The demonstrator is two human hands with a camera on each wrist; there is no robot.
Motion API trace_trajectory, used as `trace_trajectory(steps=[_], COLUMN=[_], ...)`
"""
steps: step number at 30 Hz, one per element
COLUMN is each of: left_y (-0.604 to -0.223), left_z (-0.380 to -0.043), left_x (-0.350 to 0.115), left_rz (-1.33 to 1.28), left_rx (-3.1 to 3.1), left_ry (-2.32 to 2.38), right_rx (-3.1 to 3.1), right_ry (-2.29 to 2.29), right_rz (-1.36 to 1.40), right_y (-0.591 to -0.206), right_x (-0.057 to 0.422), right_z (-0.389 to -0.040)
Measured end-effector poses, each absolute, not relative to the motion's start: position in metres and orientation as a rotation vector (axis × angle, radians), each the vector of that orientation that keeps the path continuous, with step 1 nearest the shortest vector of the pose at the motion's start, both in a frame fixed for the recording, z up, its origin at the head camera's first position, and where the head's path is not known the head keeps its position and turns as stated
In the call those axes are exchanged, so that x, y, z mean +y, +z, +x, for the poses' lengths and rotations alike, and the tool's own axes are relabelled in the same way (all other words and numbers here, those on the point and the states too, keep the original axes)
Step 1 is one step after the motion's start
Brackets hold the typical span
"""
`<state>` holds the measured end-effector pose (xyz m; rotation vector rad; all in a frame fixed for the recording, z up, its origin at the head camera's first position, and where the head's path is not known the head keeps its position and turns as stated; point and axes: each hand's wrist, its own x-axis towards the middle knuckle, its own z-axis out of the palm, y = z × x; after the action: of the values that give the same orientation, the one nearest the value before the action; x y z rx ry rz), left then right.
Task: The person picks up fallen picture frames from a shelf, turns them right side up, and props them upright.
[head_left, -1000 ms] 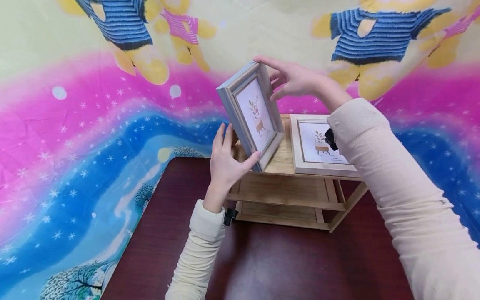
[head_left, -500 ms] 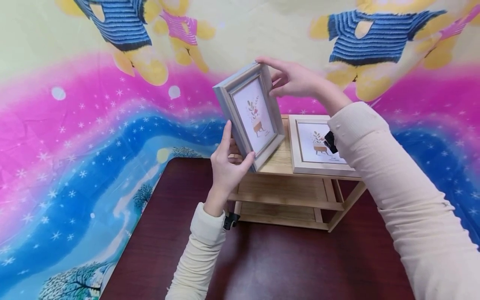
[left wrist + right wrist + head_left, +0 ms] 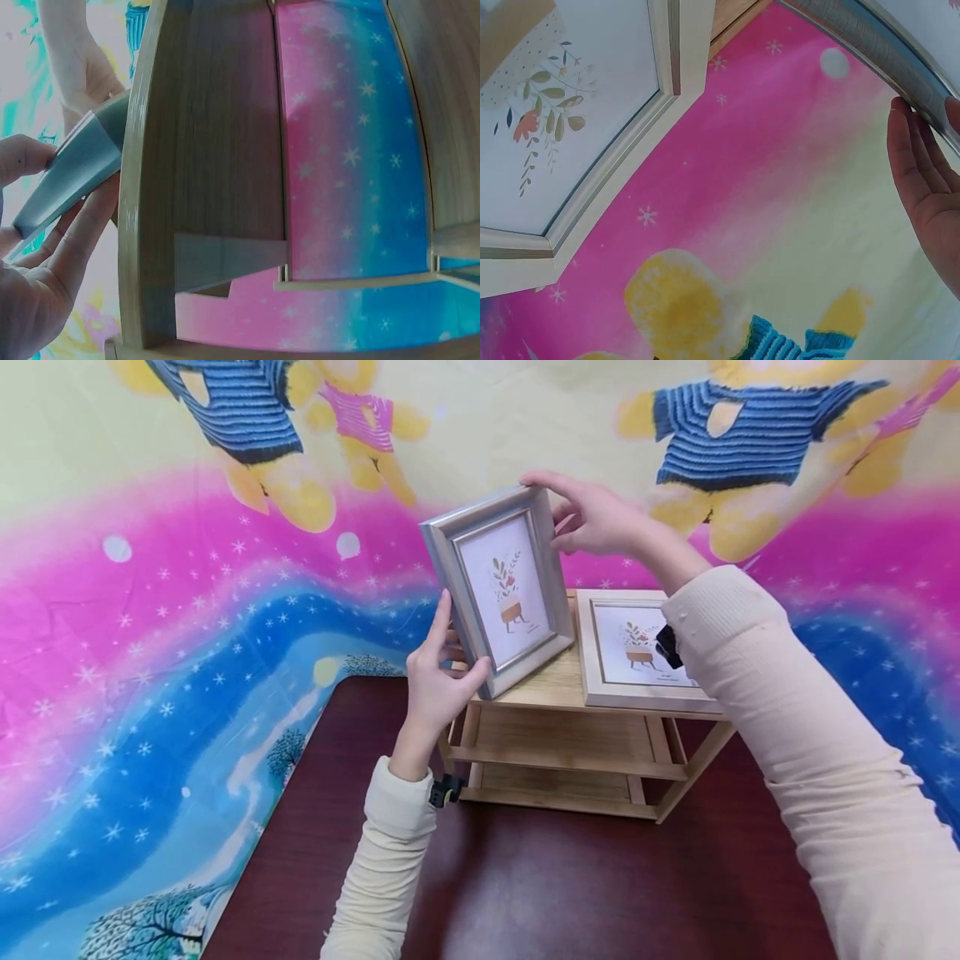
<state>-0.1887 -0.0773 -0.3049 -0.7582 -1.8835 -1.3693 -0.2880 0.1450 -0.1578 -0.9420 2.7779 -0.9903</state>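
Note:
A silver-grey picture frame (image 3: 510, 589) with a plant print stands tilted over the left part of a wooden shelf's top (image 3: 551, 685). My left hand (image 3: 442, 672) grips its lower left side, thumb at the front and fingers along the side and behind. At the upper right corner my right hand (image 3: 600, 527) holds it, index finger over the top edge and the other fingertips at the right side. The left wrist view shows the silver frame (image 3: 75, 172) edge-on between thumb and fingers. In the right wrist view the fingers (image 3: 911, 150) lie against its side.
A cream picture frame (image 3: 600, 693) with a similar print lies flat on the shelf's right part, partly behind the right sleeve. Two lower shelf boards (image 3: 562, 739) show below. The shelf stands on a dark red-brown table (image 3: 570, 885) before a printed cloth backdrop (image 3: 225, 610).
The silver frame has turned to face the camera more, and its lower left corner has moved left. My left hand has moved left with it; my right hand has shifted slightly right.

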Motion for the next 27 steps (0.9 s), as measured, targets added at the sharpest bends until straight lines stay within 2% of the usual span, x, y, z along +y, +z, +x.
trace_trajectory(steps=[9, 27], left_y=[-0.278, -0.273], left_z=[-0.174, -0.204], left_x=[-0.088, -0.117], left_rz=[-0.701, -0.742], left_rx=[-2.048, -2.218], left_ry=[-1.410, -1.652], right_rx=[2.794, 2.698], right_ry=[-1.011, -1.278], right_rz=[-0.918, -0.818], right_y=[-0.163, -0.167], right_x=[0.151, 0.159], right_z=[-0.283, -0.265])
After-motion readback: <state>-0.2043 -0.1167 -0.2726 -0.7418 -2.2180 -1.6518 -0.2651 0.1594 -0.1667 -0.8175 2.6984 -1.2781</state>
